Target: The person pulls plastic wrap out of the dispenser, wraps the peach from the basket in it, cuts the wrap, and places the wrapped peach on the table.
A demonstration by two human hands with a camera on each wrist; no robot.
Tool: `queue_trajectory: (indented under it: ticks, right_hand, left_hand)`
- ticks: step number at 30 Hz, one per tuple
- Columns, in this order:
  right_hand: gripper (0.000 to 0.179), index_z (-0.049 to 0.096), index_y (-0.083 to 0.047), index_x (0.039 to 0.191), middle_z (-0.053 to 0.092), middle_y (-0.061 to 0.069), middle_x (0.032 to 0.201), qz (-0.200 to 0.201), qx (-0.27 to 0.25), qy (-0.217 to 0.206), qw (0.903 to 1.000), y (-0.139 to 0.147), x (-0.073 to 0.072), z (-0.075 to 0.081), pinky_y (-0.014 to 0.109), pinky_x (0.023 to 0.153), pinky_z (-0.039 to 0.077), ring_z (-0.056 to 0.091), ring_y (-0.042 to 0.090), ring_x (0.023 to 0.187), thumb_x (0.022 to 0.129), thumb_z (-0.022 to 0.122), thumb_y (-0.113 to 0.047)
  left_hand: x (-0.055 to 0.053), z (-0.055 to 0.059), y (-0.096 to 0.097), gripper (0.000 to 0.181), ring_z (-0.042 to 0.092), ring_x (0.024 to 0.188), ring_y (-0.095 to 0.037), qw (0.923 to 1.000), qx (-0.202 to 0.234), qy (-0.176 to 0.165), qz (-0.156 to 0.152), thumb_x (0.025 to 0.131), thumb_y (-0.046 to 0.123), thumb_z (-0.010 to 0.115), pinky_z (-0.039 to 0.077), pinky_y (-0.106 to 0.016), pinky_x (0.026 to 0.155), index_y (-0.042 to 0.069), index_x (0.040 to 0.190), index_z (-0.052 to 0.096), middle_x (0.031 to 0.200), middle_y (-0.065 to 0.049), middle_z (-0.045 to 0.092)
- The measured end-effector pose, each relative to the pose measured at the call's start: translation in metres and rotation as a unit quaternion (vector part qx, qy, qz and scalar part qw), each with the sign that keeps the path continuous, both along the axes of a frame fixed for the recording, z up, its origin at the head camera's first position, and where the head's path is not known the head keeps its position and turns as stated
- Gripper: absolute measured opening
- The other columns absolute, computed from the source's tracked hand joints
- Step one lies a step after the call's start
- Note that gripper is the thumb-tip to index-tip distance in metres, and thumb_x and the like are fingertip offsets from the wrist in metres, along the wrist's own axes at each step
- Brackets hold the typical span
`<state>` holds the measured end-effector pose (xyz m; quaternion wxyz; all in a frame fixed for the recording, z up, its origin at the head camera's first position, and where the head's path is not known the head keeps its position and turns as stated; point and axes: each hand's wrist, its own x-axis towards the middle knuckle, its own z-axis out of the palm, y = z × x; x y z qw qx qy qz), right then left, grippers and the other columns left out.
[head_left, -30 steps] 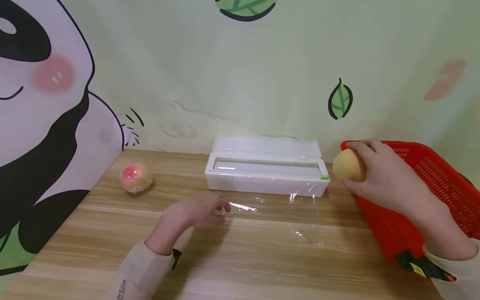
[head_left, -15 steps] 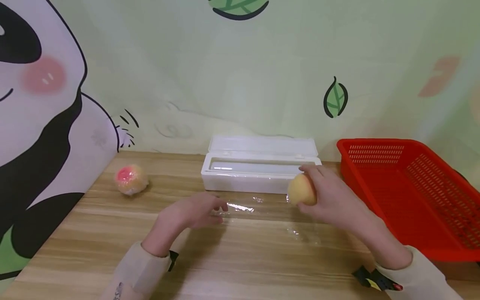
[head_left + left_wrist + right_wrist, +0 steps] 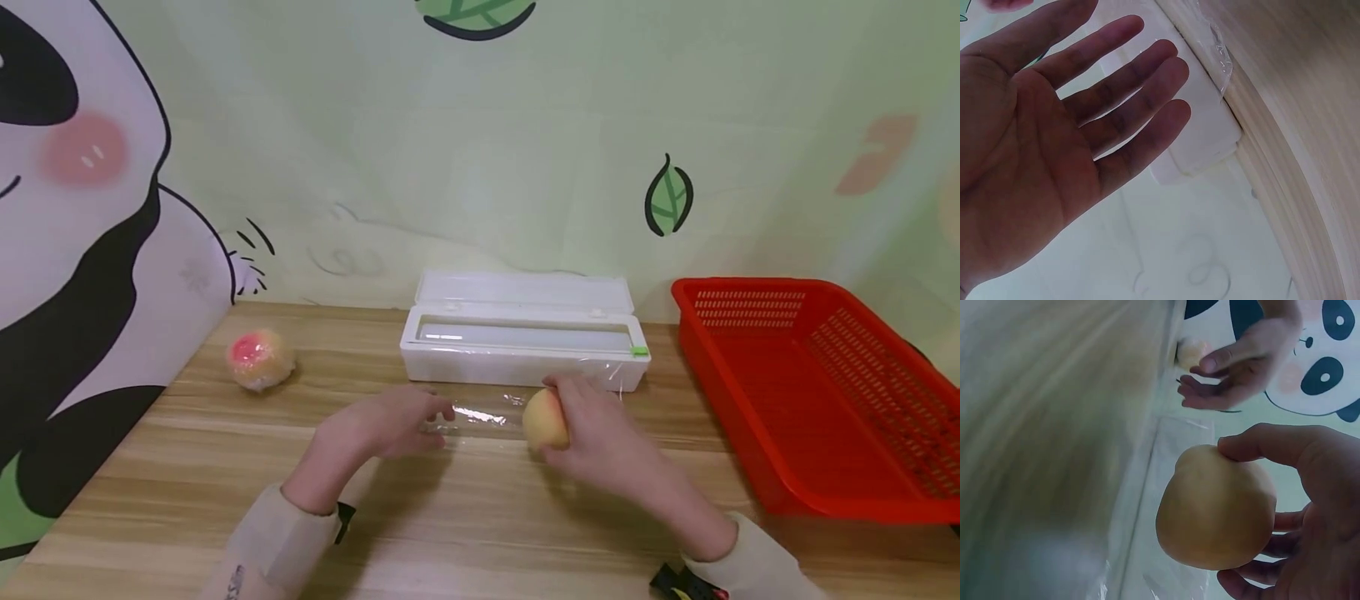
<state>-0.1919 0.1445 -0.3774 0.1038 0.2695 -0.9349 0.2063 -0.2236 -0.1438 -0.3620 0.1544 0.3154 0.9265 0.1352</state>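
Peach (image 3: pixel 543 420) | held in right hand (image 3: pixel 600 433) | left hand (image 3: pixel 390 422) near, apart

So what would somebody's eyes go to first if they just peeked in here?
Probably the bright red basket on the right and the huge cartoon panda on the backdrop at the left. Next, perhaps, the round peach-like fruit in the right hand, in front of the open white box.

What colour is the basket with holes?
The basket is red, best seen in the head view.
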Motion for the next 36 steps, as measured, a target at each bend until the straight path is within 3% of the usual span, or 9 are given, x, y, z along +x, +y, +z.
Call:
queue_trajectory:
  ticks: [10, 15, 24, 30, 36]
  right_hand:
    - [0.073, 0.056, 0.0, 0.128, 0.064, 0.009, 0.11, -0.004, 0.011, -0.013, 0.9999, -0.023, 0.001, -0.014, 0.049, 0.09, 0.048, 0.057, 0.029, 0.103, 0.068, 0.094, -0.019]
    - [0.067, 0.059, -0.001, 0.123, 0.064, 0.009, 0.11, -0.007, 0.007, -0.01, 0.9999, -0.031, 0.0, -0.013, 0.048, 0.09, 0.049, 0.057, 0.029, 0.102, 0.069, 0.095, -0.02]
    - [0.069, 0.059, -0.003, 0.126, 0.062, 0.009, 0.115, -0.005, 0.013, -0.045, 0.9989, -0.04, -0.005, -0.012, 0.044, 0.091, 0.049, 0.056, 0.027, 0.103, 0.074, 0.095, -0.028]
    - [0.075, 0.057, -0.004, 0.134, 0.059, 0.01, 0.122, 0.008, 0.032, -0.053, 0.998, -0.035, -0.006, -0.013, 0.044, 0.094, 0.05, 0.055, 0.026, 0.11, 0.075, 0.095, -0.032]
    - [0.094, 0.052, -0.008, 0.145, 0.051, 0.017, 0.139, 0.019, 0.055, -0.052, 0.997, -0.027, -0.002, -0.009, 0.052, 0.101, 0.048, 0.051, 0.034, 0.126, 0.066, 0.099, -0.03]
  left_hand:
    - [0.0, -0.001, 0.0, 0.029, 0.061, 0.108, -0.027, 0.9999, -0.01, 0.004, 0.0, 0.098, 0.016, 0.07, 0.05, -0.046, 0.094, 0.005, 0.125, 0.067, 0.117, -0.011, 0.066]
    - [0.001, 0.001, 0.001, 0.029, 0.061, 0.108, -0.027, 0.9999, -0.013, 0.004, 0.001, 0.098, 0.017, 0.07, 0.05, -0.045, 0.094, 0.006, 0.125, 0.068, 0.117, -0.01, 0.066]
    - [0.002, 0.001, 0.0, 0.028, 0.061, 0.107, -0.025, 0.9998, -0.014, 0.01, -0.003, 0.098, 0.017, 0.07, 0.05, -0.044, 0.094, 0.007, 0.124, 0.068, 0.116, -0.008, 0.067]
    - [0.002, 0.0, 0.002, 0.029, 0.062, 0.111, -0.027, 0.9997, -0.009, 0.018, -0.013, 0.098, 0.017, 0.07, 0.05, -0.045, 0.096, 0.006, 0.125, 0.067, 0.119, -0.009, 0.067]
    - [0.005, 0.003, 0.005, 0.031, 0.062, 0.11, -0.029, 0.9994, -0.004, 0.032, -0.011, 0.098, 0.019, 0.07, 0.051, -0.045, 0.095, 0.003, 0.125, 0.068, 0.118, -0.012, 0.065]
